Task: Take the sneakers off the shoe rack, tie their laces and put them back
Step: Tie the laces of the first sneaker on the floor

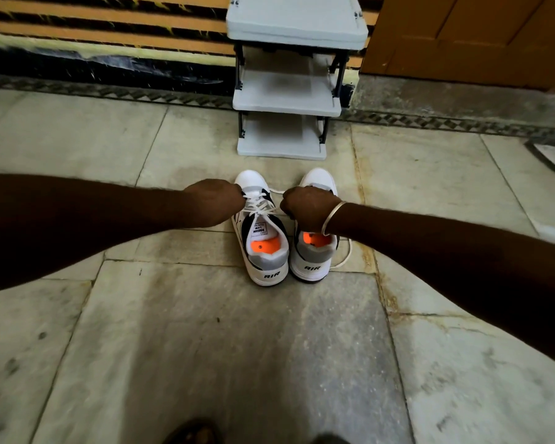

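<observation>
Two sneakers on floor before rack (285, 94), heels toward wearer. Left sneaker (263, 238): lace ends drawn sideways, across its length, by left hand (213, 200) and right hand (306, 205), each fisted on one. Right sneaker (314, 254): lace loose.

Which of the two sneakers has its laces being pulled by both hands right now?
The left sneaker. The left hand and right hand pull its laces apart, while the right sneaker has a loose lace trailing on the floor.
</observation>
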A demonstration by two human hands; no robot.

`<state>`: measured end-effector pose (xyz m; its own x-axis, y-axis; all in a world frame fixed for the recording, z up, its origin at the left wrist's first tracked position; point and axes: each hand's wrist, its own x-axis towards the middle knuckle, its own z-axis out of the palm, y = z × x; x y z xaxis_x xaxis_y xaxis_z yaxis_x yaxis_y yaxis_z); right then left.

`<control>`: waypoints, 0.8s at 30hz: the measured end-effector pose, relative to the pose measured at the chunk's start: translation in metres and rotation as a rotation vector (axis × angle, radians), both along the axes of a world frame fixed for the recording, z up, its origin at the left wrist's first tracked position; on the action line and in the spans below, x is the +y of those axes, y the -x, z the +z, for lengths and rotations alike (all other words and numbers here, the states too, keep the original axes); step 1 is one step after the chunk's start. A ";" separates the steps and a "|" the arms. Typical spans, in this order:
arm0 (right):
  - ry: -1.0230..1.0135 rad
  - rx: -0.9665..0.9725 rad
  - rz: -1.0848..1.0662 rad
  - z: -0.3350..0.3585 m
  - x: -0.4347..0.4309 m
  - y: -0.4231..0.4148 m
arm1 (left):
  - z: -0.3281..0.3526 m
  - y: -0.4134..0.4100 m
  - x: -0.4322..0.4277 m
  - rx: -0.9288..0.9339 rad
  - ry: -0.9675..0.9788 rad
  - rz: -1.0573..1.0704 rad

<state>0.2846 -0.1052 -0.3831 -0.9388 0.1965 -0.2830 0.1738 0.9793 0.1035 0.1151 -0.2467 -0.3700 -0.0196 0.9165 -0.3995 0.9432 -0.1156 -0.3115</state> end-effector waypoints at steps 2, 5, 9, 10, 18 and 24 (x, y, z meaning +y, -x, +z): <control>0.045 0.002 -0.048 0.000 0.002 0.000 | -0.002 0.005 0.001 -0.095 -0.018 0.062; 0.105 0.032 -0.132 0.000 0.007 -0.003 | -0.002 0.017 0.003 -0.330 -0.081 0.217; 0.218 0.045 -0.211 0.001 0.009 -0.003 | -0.006 0.024 0.000 -0.863 -0.061 0.680; 0.231 0.041 -0.206 0.002 0.007 -0.001 | -0.010 0.023 0.000 -0.949 -0.048 0.761; 0.291 0.021 -0.213 0.000 -0.006 0.003 | -0.025 0.013 -0.006 -1.119 0.010 0.942; 0.437 0.035 -0.344 -0.004 -0.007 0.011 | -0.027 0.012 -0.002 -1.193 -0.020 1.048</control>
<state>0.2741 -0.1125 -0.3874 -0.8516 0.3649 -0.3763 0.4871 0.8161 -0.3109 0.1034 -0.2487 -0.3966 -0.3163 0.7042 -0.6357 0.2931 0.7098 0.6405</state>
